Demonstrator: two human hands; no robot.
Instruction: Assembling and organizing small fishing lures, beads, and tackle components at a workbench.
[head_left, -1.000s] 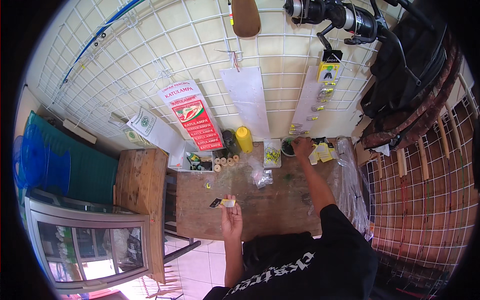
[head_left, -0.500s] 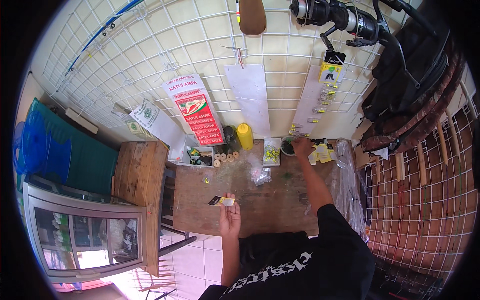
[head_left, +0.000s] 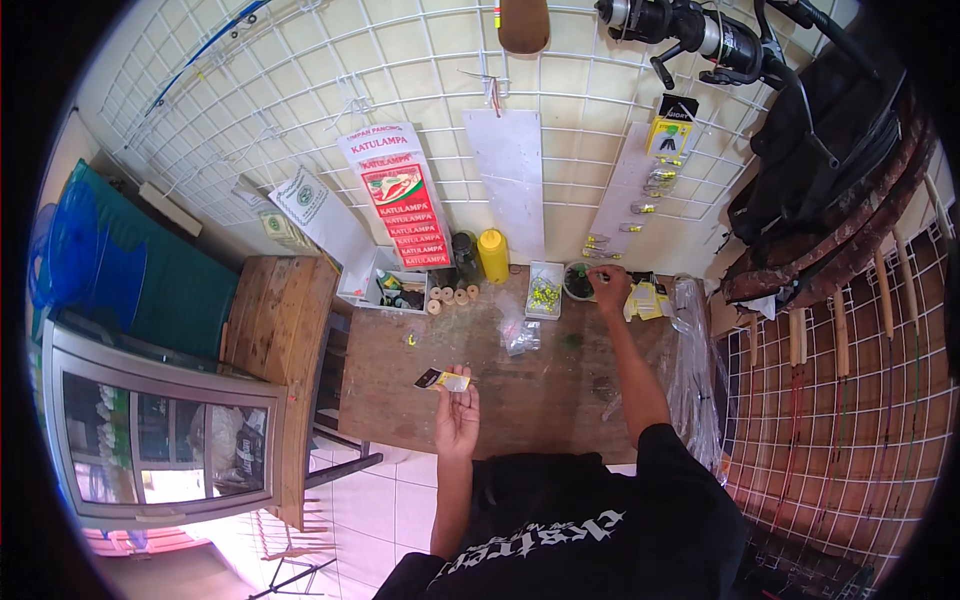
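Note:
My left hand [head_left: 457,420] is raised over the front of the wooden table, its fingers closed on a small black-and-yellow packet [head_left: 441,380] with a clear part. At the back of the table, my right hand [head_left: 611,289] is at the right rim of a round tub [head_left: 578,291] with dark and green contents. Its fingertips are pinched together, and whatever they hold is too small to make out. Just left of the tub stands a white tray [head_left: 535,312] of small yellow-green pieces. Right of that hand lie several yellow packets [head_left: 649,300].
A yellow bottle [head_left: 493,257], dark jars [head_left: 465,258], wooden spools [head_left: 434,307] and a white box [head_left: 398,303] line the back. Clear plastic bags [head_left: 519,337] lie mid-table; plastic sheeting [head_left: 690,350] covers the right edge. Above, a wire grid [head_left: 310,100] carries hanging goods and a fishing reel [head_left: 725,40].
My right hand has drawn back slightly from inside the tub to its right rim, fingertips pinched. My left hand still holds the packet. The whole view has shifted a little.

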